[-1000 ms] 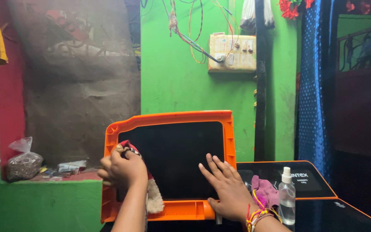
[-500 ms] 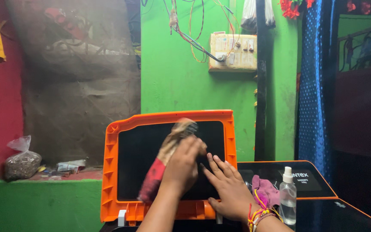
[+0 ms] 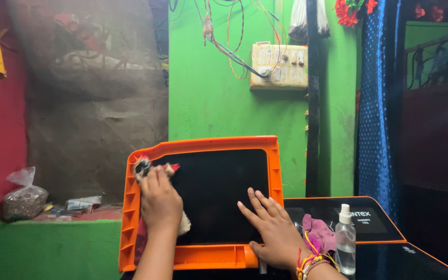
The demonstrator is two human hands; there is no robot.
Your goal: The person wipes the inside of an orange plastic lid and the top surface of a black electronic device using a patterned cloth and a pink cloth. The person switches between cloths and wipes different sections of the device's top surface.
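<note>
Orange plastic is framing the raised lid (image 3: 203, 150), a broad stiff panel with a dark, glossy, probably slippery and scratch-prone centre, standing tilted above the black surface (image 3: 421, 259); it is likely light, and the ribbed rim looks the safest place for gripping. The right hand (image 3: 270, 231) is lying spread, fingers splayed flat on the dark panel, bracing it; the left hand (image 3: 159, 202) is closing around a soft, limp rag (image 3: 143, 167), pressing it near the panel's upper left corner; a small spray bottle (image 3: 345, 238) is standing nearby.
</note>
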